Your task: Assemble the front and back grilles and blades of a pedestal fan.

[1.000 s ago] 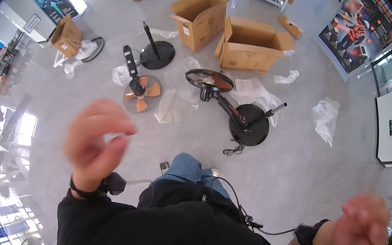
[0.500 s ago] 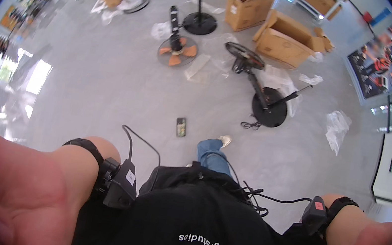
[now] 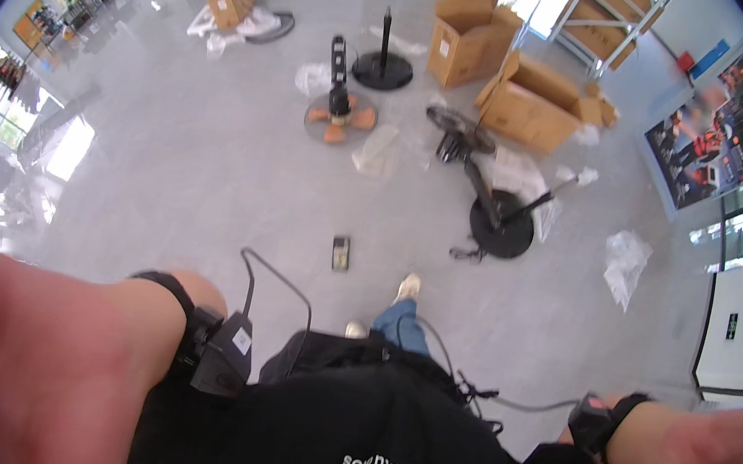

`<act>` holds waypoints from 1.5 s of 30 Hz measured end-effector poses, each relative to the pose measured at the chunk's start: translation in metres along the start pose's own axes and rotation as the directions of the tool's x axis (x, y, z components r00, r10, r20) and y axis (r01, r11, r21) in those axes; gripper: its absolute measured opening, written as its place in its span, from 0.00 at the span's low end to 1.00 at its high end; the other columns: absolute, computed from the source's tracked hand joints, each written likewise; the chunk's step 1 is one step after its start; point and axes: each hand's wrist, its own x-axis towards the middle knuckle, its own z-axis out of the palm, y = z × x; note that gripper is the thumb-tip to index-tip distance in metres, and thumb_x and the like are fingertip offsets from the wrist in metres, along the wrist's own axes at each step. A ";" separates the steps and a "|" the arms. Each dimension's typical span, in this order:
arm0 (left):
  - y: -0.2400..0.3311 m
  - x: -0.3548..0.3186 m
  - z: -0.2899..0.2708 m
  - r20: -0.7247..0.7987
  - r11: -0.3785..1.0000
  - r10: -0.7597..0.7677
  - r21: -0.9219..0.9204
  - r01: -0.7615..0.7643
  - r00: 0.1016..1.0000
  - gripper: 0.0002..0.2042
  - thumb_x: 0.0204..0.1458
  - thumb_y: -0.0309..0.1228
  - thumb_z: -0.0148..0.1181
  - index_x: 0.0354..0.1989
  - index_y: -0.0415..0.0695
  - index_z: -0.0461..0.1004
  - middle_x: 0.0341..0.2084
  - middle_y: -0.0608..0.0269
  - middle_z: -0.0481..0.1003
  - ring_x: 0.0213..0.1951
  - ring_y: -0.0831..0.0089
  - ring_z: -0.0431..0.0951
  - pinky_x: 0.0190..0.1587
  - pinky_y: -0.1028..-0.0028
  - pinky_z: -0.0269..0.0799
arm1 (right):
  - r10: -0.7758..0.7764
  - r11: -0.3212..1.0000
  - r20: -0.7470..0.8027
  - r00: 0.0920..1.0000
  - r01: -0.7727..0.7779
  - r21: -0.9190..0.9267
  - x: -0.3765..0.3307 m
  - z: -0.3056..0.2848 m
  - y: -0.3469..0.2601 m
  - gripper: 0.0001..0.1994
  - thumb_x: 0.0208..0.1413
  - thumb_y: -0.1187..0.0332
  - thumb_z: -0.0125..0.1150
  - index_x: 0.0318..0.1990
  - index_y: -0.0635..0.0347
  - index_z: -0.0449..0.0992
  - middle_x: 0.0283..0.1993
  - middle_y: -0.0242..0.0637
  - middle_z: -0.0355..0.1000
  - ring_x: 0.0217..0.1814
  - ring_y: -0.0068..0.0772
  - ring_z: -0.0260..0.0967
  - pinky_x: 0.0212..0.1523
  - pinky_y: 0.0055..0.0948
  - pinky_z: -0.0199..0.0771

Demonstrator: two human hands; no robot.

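Close to the camera at the lower left is my left hand (image 3: 31, 355), blurred, its fingers hidden from view. At the lower right my right hand (image 3: 705, 459) is raised the same way, with its fingers also hidden. No object shows in either palm. A black boxy device (image 3: 225, 359) is strapped to my left wrist, and another device (image 3: 590, 422) to my right; cables run from both. On the floor ahead lie a fan part with orange blades (image 3: 338, 121), a black stand with a round base (image 3: 383, 70) and a tilted black fan (image 3: 501, 224).
A phone-like dark object (image 3: 341, 253) lies on the floor before my feet. Cardboard boxes (image 3: 534, 103) stand at the back, near a white metal rack (image 3: 600, 22). Plastic wrap (image 3: 625, 266) lies at the right, beside a large poster (image 3: 728, 130).
The view has tilted up slightly, so the floor objects sit lower in the picture. My foot has moved. Both hands stay raised, now with their fingers less visible.
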 end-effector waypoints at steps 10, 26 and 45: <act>0.035 -0.262 -0.221 0.161 0.100 -0.640 0.987 0.127 -0.751 0.26 0.48 0.50 0.63 0.53 0.50 0.74 0.47 0.49 0.76 0.49 0.52 0.75 0.53 0.59 0.69 | 0.390 -0.432 0.408 -0.826 -0.555 -0.711 -0.374 -0.204 0.008 0.19 0.54 0.61 0.60 0.53 0.56 0.72 0.40 0.30 0.75 0.40 0.26 0.72 0.35 0.29 0.73; 0.045 -0.311 -0.149 0.259 -0.045 -0.681 0.919 0.392 -0.685 0.14 0.55 0.39 0.52 0.43 0.47 0.78 0.32 0.58 0.79 0.37 0.61 0.78 0.41 0.65 0.73 | 0.726 -0.035 0.396 -0.561 -0.607 -0.794 -0.357 -0.170 0.069 0.16 0.54 0.59 0.61 0.48 0.55 0.77 0.36 0.39 0.77 0.37 0.30 0.73 0.41 0.33 0.73; -0.047 -0.194 0.094 0.592 -0.074 -0.768 0.298 0.952 -0.246 0.19 0.58 0.33 0.58 0.56 0.38 0.68 0.47 0.57 0.76 0.47 0.74 0.75 0.50 0.72 0.70 | 0.704 0.487 0.207 0.679 -0.674 0.555 -0.011 0.071 0.183 0.09 0.59 0.67 0.55 0.34 0.64 0.74 0.29 0.38 0.74 0.28 0.29 0.72 0.33 0.26 0.75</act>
